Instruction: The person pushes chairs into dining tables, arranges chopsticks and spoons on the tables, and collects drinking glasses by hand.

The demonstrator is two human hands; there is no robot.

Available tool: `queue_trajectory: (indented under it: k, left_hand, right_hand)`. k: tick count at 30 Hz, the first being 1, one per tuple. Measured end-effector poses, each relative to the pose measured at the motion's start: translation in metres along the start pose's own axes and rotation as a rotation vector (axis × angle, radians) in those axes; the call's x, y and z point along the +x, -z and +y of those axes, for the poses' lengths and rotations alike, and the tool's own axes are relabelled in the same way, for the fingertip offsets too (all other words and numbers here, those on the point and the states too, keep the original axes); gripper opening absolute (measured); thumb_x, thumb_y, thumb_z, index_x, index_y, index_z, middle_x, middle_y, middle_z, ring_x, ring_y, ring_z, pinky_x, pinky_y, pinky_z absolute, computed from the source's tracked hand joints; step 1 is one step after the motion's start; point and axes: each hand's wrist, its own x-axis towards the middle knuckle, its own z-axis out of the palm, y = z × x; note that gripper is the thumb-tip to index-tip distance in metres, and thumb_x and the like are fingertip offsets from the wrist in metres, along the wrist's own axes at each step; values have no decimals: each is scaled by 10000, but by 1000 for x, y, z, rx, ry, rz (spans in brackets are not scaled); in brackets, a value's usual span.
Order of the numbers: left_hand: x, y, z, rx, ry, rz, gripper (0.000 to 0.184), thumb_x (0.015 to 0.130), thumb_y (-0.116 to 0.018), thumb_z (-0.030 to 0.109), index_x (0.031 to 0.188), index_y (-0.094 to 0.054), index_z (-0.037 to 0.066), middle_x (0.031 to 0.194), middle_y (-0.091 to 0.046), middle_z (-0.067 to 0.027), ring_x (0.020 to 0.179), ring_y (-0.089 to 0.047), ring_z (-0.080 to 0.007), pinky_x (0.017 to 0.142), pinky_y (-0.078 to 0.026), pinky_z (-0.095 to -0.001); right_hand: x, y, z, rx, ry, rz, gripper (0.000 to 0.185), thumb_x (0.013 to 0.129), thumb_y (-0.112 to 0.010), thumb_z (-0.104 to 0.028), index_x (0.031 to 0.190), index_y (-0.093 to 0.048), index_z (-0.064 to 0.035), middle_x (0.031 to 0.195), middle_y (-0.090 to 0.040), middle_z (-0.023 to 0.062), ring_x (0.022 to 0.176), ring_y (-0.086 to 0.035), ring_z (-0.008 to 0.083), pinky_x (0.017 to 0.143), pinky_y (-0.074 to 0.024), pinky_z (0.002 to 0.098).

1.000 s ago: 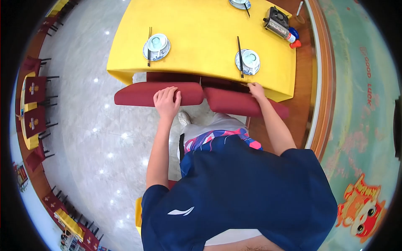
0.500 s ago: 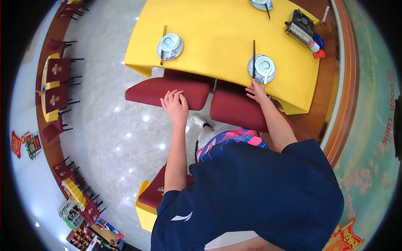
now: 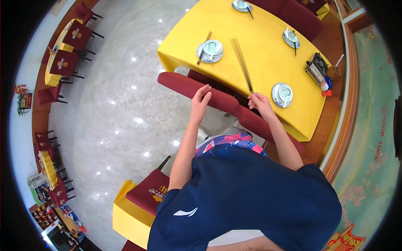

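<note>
- With my right hand (image 3: 260, 104) I am holding dark chopsticks (image 3: 243, 67), its fingers clamping together on their near end.
- The chopsticks are slanting out over the yellow-clothed table (image 3: 190, 25), from its near edge toward its middle; I am probably gripping that end because it is lying closest to my side.
- Near the table's right corner, a patterned plate (image 3: 274, 99) is carrying a white bowl (image 3: 289, 95), likely stacked to keep one setting together.
- My left hand (image 3: 199, 104) is hovering by a maroon chair back (image 3: 178, 84) along the table's near edge, holding nothing, thumb and fingers apart; I cannot tell whether they are touching it.
- Blur is hiding how many chopsticks I am gripping; the tabletop edge is staying hidden under cloth, and the frame is cutting off the setting (image 3: 242, 9) at the table's far left.
</note>
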Motion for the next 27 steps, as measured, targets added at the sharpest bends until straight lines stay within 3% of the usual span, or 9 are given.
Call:
queue_trajectory:
  k: [2, 3, 6, 12, 14, 16, 20, 24, 27]
  left_hand:
    - [0, 23, 10, -650, 152, -10, 469, 1019, -471, 269, 1414, -417, 21, 1391, -505, -174, 1307, -472, -248, 1107, -339, -380]
    - [0, 39, 10, -763, 153, -31, 521, 1041, -407, 313, 1479, -301, 50, 1454, -429, -194, 1322, -458, -279, 1107, -352, -391]
    - [-3, 88, 10, -1118, 150, -20, 540, 1053, -345, 375, 1481, -285, 51, 1457, -419, -202, 1324, -454, -289, 1116, -359, -405]
    - [-36, 158, 11, -1123, 222, 143, 515, 1064, -294, 367, 1462, -302, 39, 1421, -443, -246, 1311, -475, -306, 1095, -407, -426]
    - [-40, 168, 6, -1118, 291, 208, 494, 1062, -322, 346, 1413, -339, -2, 1362, -494, -272, 1251, -534, -325, 1054, -453, -448]
    - [-40, 172, -5, -1158, 320, 219, 480, 1062, -321, 342, 1390, -361, -6, 1349, -508, -270, 1239, -543, -326, 1041, -465, -454]
    - [-32, 187, -16, -1178, 398, 252, 485, 1059, -331, 352, 1380, -375, -9, 1347, -512, -263, 1238, -544, -325, 1040, -465, -450]
    - [-9, 217, -29, -1165, 452, 251, 493, 1054, -360, 346, 1402, -368, -5, 1409, -461, -240, 1308, -475, -315, 1098, -401, -460]
    - [16, 246, -27, -1114, 482, 281, 477, 1050, -382, 326, 1390, -381, -9, 1404, -465, -239, 1307, -475, -312, 1098, -395, -477]
  right_hand:
    - [-6, -67, -35, -140, -28, -202, 233, 995, -509, -190, 979, -626, 10, 783, -628, 54, 675, -602, 117, 650, -512, 249]
    - [-6, -96, -38, -147, -52, -284, 228, 990, -517, -189, 966, -633, 5, 772, -630, 48, 669, -606, 111, 643, -510, 246]
    - [-6, -180, -32, -173, -112, -478, 229, 976, -557, -203, 941, -640, 8, 733, -640, 48, 639, -616, 120, 623, -512, 257]
    - [-9, -277, 9, -77, -237, -642, 239, 982, -563, -231, 975, -640, -5, 763, -660, 73, 639, -641, 136, 625, -517, 250]
    - [-9, -290, -2, -139, -401, -702, 254, 987, -556, -245, 983, -641, -6, 815, -678, 101, 647, -675, 157, 609, -526, 252]
    - [1, -291, -35, -251, -380, -689, 289, 985, -554, -279, 1006, -631, -2, 846, -686, 126, 636, -692, 175, 568, -541, 264]
    - [82, -261, -74, -237, -296, -225, 369, 957, -571, -346, 1037, -602, 12, 760, -671, 104, 515, -633, 174, 494, -528, 275]
    - [213, -196, -2, -103, -356, 113, 429, 960, -566, -358, 1181, -529, 8, 973, -657, 147, 745, -676, 219, 619, -570, 329]
    - [271, -182, 33, -133, -457, 152, 505, 967, -558, -372, 1302, -445, -11, 1149, -597, 185, 914, -665, 262, 738, -577, 365]
